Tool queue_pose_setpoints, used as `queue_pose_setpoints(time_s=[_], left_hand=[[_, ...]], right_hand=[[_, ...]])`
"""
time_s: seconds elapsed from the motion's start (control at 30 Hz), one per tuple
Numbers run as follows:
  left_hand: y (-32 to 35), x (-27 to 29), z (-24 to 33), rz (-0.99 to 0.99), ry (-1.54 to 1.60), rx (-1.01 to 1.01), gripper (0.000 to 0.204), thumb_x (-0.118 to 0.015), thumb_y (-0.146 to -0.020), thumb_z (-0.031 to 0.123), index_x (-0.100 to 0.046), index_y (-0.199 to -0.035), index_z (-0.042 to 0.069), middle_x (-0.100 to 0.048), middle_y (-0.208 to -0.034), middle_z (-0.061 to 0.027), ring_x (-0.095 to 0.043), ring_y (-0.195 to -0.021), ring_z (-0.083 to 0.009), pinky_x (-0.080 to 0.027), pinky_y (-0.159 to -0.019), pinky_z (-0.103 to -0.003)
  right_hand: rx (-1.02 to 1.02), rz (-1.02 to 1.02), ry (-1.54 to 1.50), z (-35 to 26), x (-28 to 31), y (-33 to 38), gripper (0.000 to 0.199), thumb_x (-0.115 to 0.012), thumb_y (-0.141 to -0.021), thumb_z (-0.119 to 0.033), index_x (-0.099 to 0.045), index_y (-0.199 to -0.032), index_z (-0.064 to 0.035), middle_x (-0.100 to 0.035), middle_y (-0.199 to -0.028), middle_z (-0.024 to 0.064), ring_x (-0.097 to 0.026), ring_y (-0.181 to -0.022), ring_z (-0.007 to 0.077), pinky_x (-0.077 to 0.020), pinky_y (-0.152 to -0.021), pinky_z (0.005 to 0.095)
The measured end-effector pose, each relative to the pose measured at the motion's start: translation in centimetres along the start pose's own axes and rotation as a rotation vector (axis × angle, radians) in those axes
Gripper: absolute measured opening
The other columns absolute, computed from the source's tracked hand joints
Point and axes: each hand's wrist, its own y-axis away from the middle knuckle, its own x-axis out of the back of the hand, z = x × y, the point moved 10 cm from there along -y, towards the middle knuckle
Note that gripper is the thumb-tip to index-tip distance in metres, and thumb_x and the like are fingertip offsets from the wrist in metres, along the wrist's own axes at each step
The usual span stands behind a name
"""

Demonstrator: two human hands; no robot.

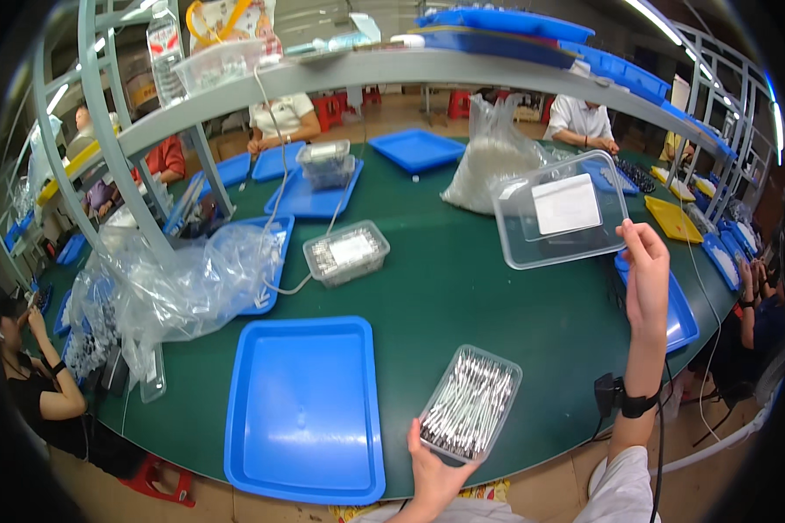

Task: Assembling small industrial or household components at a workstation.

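My left hand (438, 478) grips the near end of a clear plastic box (512, 383) at the table's front edge, thumb along its side. Packed in the box lie many thin pale sticks (469, 403) with dark and silvery ends. My right hand (648, 261) is raised on the right, pinching the corner of a clear plastic lid (519, 248). A white paper label (566, 205) sits on that lid, which is tilted and apart from the box. Left of the box, a bare blue tray (305, 410) rests on the green table (410, 314).
A filled, labelled plastic box (347, 253) stands mid-table, with stacked boxes (327, 166) on a tray behind it. Clear plastic bags (174, 283) sprawl left; a bulging bag (493, 161) stands at the back. A grey shelf beam (366, 71) crosses overhead, with cables hanging. Other people sit around the table.
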Motion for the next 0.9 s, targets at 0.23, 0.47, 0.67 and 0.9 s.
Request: queue_pose_setpoints(time_s=[0.23, 0.47, 0.67, 0.9], left_hand=[[-0.2, 0.5, 2.9, 0.015, -0.059, 0.039, 0.107, -0.084, -0.059, 0.022, -0.011, -0.132, -0.009, -0.047, -0.12, -0.0249, -0.05, -0.112, -0.0293, -0.038, -0.096, -0.037], [-0.5, 0.8, 2.3, 0.084, -0.005, 0.023, 0.101, -0.085, -0.056, 0.023, -0.023, -0.13, -0.006, -0.046, -0.119, -0.0231, -0.048, -0.11, -0.0311, -0.039, -0.095, -0.038], [-0.9, 0.7, 2.3, 0.051, 0.117, 0.074, 0.095, -0.085, -0.056, 0.023, -0.028, -0.127, -0.005, -0.045, -0.117, -0.0214, -0.047, -0.109, -0.0305, -0.039, -0.094, -0.038], [-0.5, 0.8, 1.8, 0.077, 0.101, 0.061, 0.095, -0.085, -0.056, 0.022, -0.028, -0.129, -0.003, -0.044, -0.118, -0.0204, -0.046, -0.11, -0.0306, -0.039, -0.094, -0.038]], right_hand=[[-0.13, -0.111, -0.766, -2.9, -5.9, -1.7, 0.016, -0.054, -0.091, -0.017, -0.058, -0.097, -0.002, -0.055, -0.073, 0.0009, -0.052, -0.069, 0.0089, -0.0471, -0.071, 0.0254], [-0.08, -0.408, -0.777, -8.6, -14.3, -2.3, 0.009, -0.056, -0.088, -0.015, -0.056, -0.089, -0.0068, -0.061, -0.077, 0.0045, -0.06, -0.076, 0.0138, -0.045, -0.079, 0.027], [-0.071, -0.498, -0.657, -10.3, -19.9, -3.1, 0.015, -0.059, -0.089, -0.022, -0.055, -0.088, -0.0072, -0.062, -0.08, 0.0036, -0.058, -0.077, 0.0105, -0.0428, -0.073, 0.0244], [-0.084, -0.4, -0.667, -11.2, -28.1, -7.5, 0.017, -0.057, -0.089, -0.022, -0.056, -0.092, -0.0047, -0.065, -0.087, 0.0051, -0.057, -0.079, 0.0108, -0.0434, -0.07, 0.0241]])
